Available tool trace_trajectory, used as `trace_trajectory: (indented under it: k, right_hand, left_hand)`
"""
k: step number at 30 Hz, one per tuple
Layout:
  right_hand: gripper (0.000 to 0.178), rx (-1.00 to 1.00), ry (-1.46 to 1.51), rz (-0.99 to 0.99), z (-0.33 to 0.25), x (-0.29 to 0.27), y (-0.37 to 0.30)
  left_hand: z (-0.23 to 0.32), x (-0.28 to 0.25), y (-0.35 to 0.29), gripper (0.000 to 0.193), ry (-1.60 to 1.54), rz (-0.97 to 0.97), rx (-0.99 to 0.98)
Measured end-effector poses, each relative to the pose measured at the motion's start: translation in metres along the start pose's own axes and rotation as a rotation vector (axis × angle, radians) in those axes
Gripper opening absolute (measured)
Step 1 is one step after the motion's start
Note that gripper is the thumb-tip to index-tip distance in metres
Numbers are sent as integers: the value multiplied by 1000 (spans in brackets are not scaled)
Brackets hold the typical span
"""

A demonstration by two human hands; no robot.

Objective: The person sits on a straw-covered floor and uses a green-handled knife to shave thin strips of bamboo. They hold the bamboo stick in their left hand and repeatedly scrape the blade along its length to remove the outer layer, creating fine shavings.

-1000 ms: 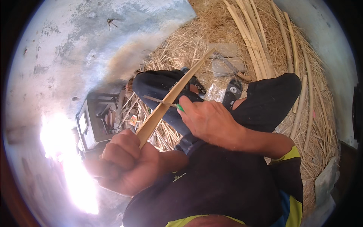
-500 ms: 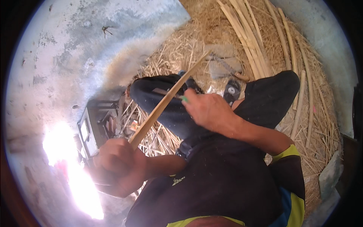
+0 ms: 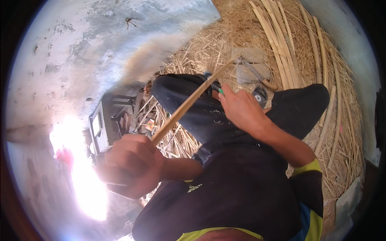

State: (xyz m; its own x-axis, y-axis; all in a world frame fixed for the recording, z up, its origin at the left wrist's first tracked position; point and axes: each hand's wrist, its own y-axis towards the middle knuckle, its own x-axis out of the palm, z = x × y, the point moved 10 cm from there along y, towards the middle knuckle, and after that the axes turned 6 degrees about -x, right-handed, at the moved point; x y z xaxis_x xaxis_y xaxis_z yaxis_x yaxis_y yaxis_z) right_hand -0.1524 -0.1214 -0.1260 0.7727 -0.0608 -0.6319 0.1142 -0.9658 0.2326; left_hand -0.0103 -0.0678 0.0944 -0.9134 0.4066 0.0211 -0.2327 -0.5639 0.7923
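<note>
My left hand (image 3: 130, 164), slightly blurred, is closed in a fist around the near end of a long, pale split strip of wood or bamboo (image 3: 185, 105). The strip slants away to the upper right, above my lap. My right hand (image 3: 243, 110) grips a small knife by its green handle (image 3: 220, 92), close beside the strip's middle. Most of the knife's blade is hidden behind the strip and my fingers. Whether the blade touches the strip I cannot tell. Beneath both hands are my crossed legs (image 3: 181, 90) in dark trousers, with small shavings on them.
Ahead, a curved tool with a wooden handle (image 3: 269, 84) lies by flat stone blocks (image 3: 252, 72). Long split strips (image 3: 277, 44) and round poles (image 3: 321, 52) lie at the far right on straw-like shavings (image 3: 229, 28). A grey box-like frame (image 3: 102, 126) stands left, near the wall (image 3: 72, 68).
The whole view has shifted, so the scene sits further right. My right hand with the knife has moved a little toward the strip's far end. My left hand keeps its hold.
</note>
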Motion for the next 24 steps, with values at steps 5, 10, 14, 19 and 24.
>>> trace_trajectory:
  k: [5,10,14,19,24]
  right_hand:
    - [18,-201,243,-148,-104,-35,-24]
    - [19,-167,195,-118,-122,-52,-29]
    - [18,-182,126,-82,-126,-57,-33]
    - [15,90,-242,-104,-8,-14,-29]
    - [22,184,-191,-190,-22,-32,-46]
  left_hand:
    - [2,0,-4,28,55,95,9]
    - [2,14,-1,28,52,87,-7]
    - [3,22,1,30,-5,-23,2]
    - [14,19,-10,30,-48,6,-19]
    - [-9,22,8,26,-13,51,24]
